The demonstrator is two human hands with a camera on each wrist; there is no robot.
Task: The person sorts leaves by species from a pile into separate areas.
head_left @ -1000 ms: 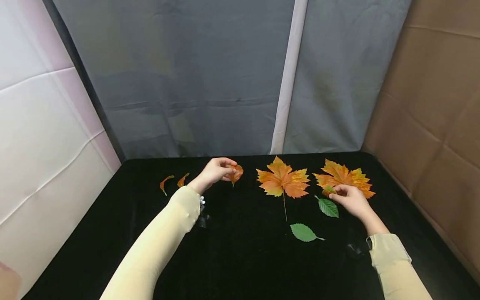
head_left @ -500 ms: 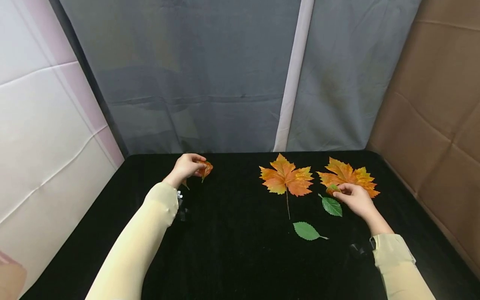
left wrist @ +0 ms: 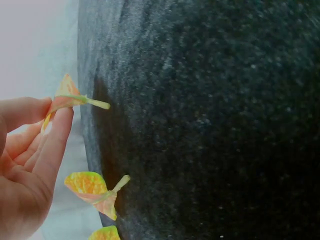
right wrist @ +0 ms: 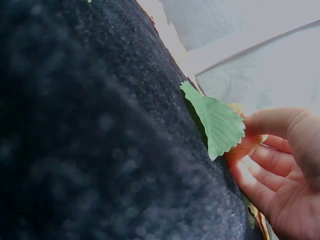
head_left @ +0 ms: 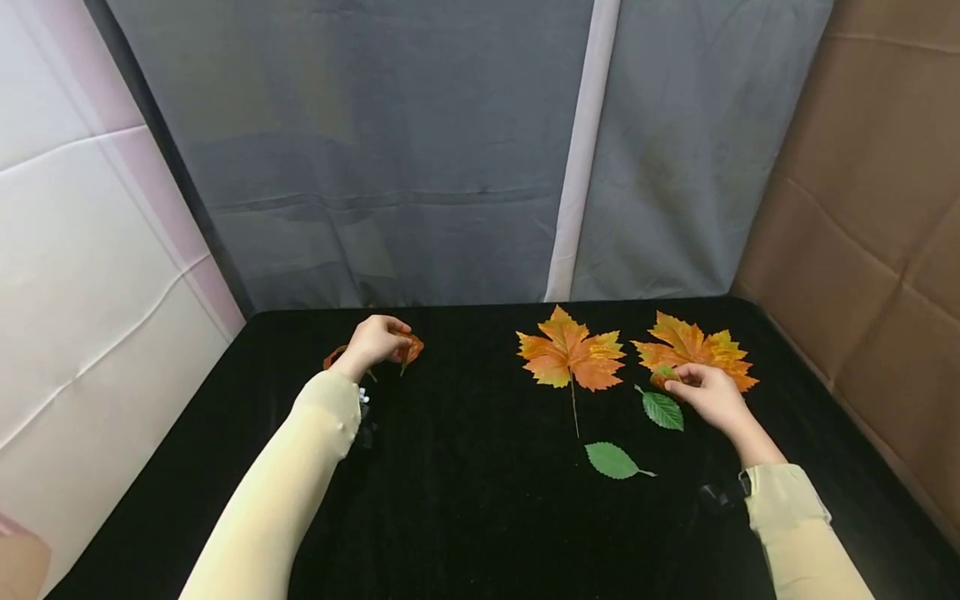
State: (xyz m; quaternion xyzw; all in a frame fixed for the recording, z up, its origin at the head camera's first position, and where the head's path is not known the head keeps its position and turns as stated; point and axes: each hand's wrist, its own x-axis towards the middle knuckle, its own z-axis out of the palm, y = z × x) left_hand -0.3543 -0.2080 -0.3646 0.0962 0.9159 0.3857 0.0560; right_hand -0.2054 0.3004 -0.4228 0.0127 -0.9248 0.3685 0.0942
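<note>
At the far left of the table, my left hand [head_left: 373, 343] pinches a small curled orange leaf [head_left: 412, 348] between thumb and fingers. In the left wrist view its stem points away from the fingertips, and another orange-yellow leaf [left wrist: 92, 187] lies close by. On the right, my right hand [head_left: 711, 395] pinches a small orange-green leaf [head_left: 663, 377] in front of an orange maple leaf [head_left: 701, 350]. A green serrated leaf [head_left: 663, 412] lies just below those fingertips; the right wrist view shows this green leaf [right wrist: 217, 122] partly covering the held one.
A second orange maple leaf [head_left: 572, 350] with a long thin stem lies right of centre. Nearer me is a paler green leaf [head_left: 611, 461]. The black cloth-covered table [head_left: 465, 500] ends at a grey curtain [head_left: 405, 167], with a brown panel [head_left: 870, 217] on the right.
My left hand has moved left with the orange leaf, toward the small leaves at the far left, then hardly shifted. My right hand has kept its place and its grip.
</note>
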